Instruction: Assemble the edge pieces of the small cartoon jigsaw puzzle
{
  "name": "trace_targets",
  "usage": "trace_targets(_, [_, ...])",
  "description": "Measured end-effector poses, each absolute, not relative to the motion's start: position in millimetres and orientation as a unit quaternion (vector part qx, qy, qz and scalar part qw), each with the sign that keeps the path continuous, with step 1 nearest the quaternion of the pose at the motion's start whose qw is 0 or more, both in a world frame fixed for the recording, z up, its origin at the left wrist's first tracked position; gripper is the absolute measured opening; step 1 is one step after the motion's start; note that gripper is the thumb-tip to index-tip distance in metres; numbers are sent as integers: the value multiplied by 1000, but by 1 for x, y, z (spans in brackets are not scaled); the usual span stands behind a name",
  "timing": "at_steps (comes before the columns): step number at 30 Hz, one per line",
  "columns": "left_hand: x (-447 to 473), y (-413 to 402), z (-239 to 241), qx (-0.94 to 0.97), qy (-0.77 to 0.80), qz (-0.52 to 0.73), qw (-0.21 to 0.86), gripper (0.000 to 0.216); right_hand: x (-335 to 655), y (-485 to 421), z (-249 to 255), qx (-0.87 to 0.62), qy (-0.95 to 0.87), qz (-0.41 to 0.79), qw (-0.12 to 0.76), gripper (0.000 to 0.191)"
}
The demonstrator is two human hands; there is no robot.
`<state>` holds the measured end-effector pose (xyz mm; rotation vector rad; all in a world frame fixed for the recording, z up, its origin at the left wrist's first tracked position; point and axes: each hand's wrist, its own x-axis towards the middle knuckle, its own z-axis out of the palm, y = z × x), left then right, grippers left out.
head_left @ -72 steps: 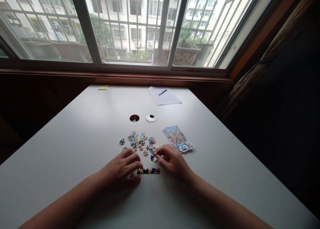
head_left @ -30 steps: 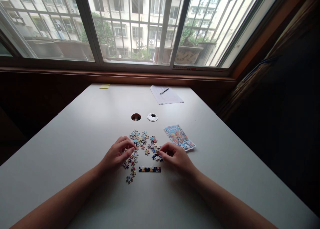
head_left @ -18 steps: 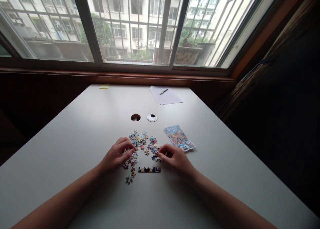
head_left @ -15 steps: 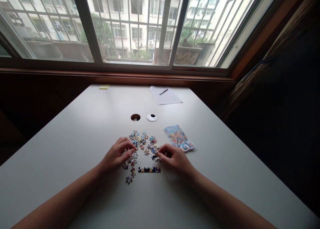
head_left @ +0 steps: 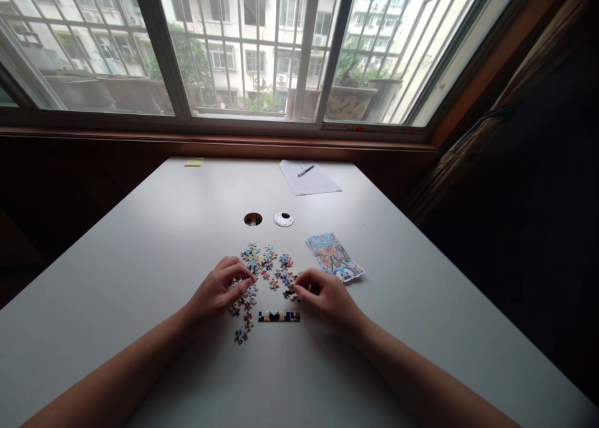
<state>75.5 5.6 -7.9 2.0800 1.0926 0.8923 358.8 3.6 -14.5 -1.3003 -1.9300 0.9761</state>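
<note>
Loose jigsaw puzzle pieces (head_left: 266, 261) lie in a rough arc on the white table. My left hand (head_left: 225, 284) rests at the arc's left side, fingers loosely curled and thumb a little apart from them; I see nothing held. On the other side, my right hand (head_left: 330, 296) has thumb and index finger pinched at a puzzle piece by the right edge of the pile; the fingers partly hide it. Between the hands and nearer to me lies a joined strip of puzzle pieces (head_left: 279, 317), dark with yellowish patches and a straight lower edge.
Behind my right hand lies a colourful picture sheet (head_left: 334, 256). Farther back are a round hole (head_left: 253, 219) in the table (head_left: 140, 241) and its metal cover (head_left: 283, 219). Paper sheets (head_left: 313, 181) with a pen (head_left: 306, 171) and yellow sticky notes (head_left: 193, 162) lie near the window.
Both hands hold the same pose over the pieces. Only the camera view has shifted very slightly.
</note>
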Motion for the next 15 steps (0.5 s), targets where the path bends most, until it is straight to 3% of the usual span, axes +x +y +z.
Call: trace_targets(15, [75, 6, -9, 799, 413, 328, 288, 19, 359, 4, -18, -489, -736, 359, 300, 10])
